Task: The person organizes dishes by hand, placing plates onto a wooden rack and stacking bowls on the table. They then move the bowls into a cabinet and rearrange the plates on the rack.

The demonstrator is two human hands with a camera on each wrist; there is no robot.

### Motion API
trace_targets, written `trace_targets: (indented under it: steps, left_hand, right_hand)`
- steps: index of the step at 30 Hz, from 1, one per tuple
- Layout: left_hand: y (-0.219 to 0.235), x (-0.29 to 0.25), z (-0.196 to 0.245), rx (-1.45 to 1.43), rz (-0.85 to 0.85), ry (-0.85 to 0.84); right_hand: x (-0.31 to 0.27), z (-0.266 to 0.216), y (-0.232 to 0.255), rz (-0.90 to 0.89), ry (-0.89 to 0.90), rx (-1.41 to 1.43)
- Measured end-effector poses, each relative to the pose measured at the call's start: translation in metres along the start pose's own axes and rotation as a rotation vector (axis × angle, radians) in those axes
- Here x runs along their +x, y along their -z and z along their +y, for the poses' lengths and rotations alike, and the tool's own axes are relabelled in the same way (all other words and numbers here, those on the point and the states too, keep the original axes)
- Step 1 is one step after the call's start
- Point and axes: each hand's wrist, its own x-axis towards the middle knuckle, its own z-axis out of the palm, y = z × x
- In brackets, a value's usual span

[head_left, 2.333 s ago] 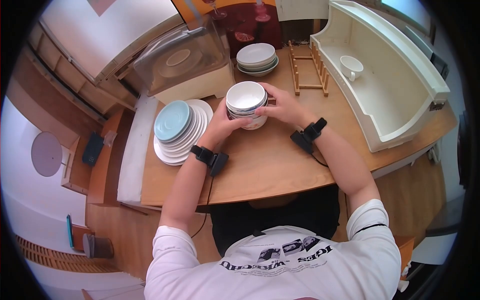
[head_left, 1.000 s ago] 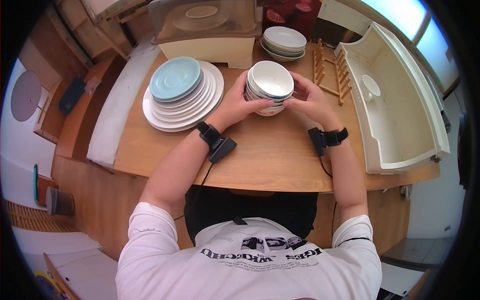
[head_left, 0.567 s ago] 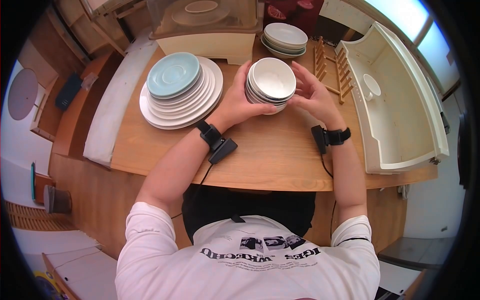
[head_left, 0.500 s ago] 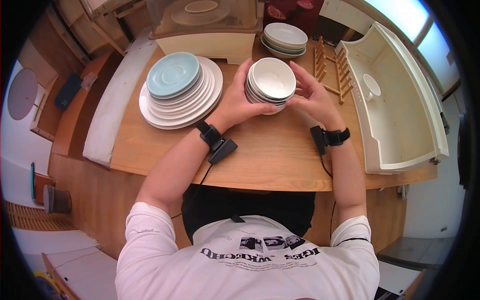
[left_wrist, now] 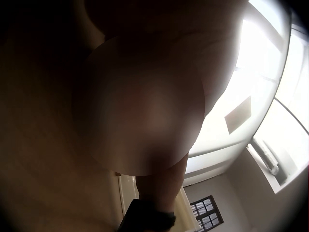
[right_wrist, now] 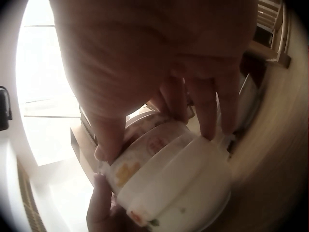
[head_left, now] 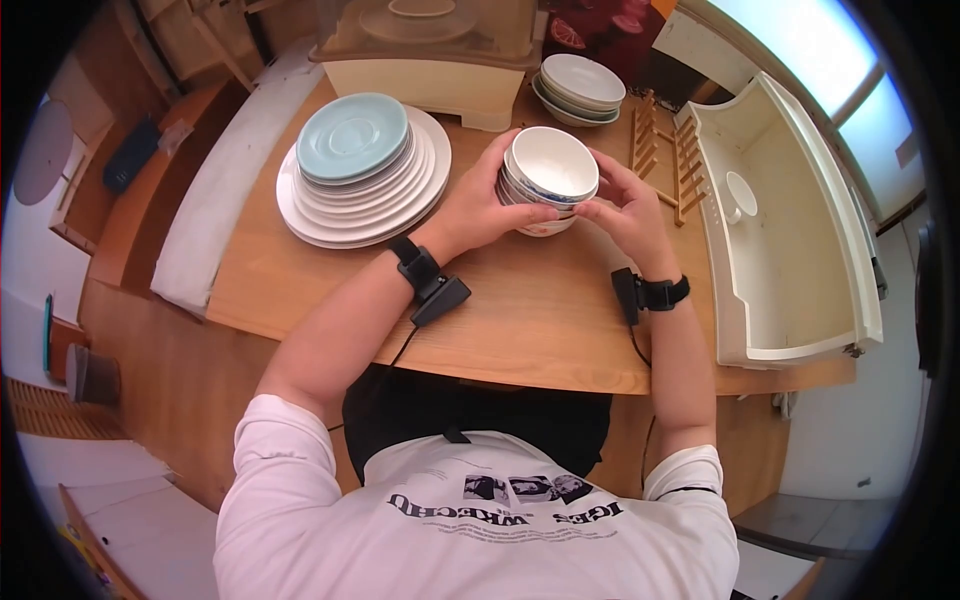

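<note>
Between both hands is a stack of bowls (head_left: 554, 170), the top one plain white inside. Floral prints show on the sides of the nested bowls (right_wrist: 164, 174) in the right wrist view. My left hand (head_left: 480, 208) grips the stack from the left, its thumb across the near side. On the opposite side my right hand (head_left: 636, 218) curls round the bowls, thumb at the near side and fingers behind. The left wrist view is dark and mostly filled by a blurred round shape (left_wrist: 140, 111).
Left on the wooden table (head_left: 480, 330) stand stacked plates (head_left: 290, 205), topped by a pale blue plate (head_left: 352, 137). Behind are a lidded box (head_left: 420, 92) and shallow bowls (head_left: 583, 82). A wooden rack (head_left: 682, 165) and a cream bin (head_left: 790, 260) holding a white cup (head_left: 738, 196) stand right.
Both hands keep hold of the bowls throughout. My right fingers, spread wider half a second ago, now lie closer round the stack, and more of its patterned side shows. The head view has shifted.
</note>
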Motion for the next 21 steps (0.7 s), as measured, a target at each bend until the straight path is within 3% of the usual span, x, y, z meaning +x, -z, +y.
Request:
trace_targets:
  steps: [8,17,21]
  left_hand:
    - [0.0029,0.0025,-0.0019,-0.078,-0.045,0.037]
    - [-0.0001,0.0005,-0.0017,-0.015,0.003,-0.007]
    - [0.0044,0.002,0.0017,-0.04,-0.043,0.054]
  right_hand:
    - [-0.0011,0.002,0.0004,0.035,-0.021,-0.017]
    - [-0.0018,-0.0036,-0.0048,0.077,0.073,-0.145]
    - [-0.0019,0.0022,0.0012,0.036,-0.041,-0.094]
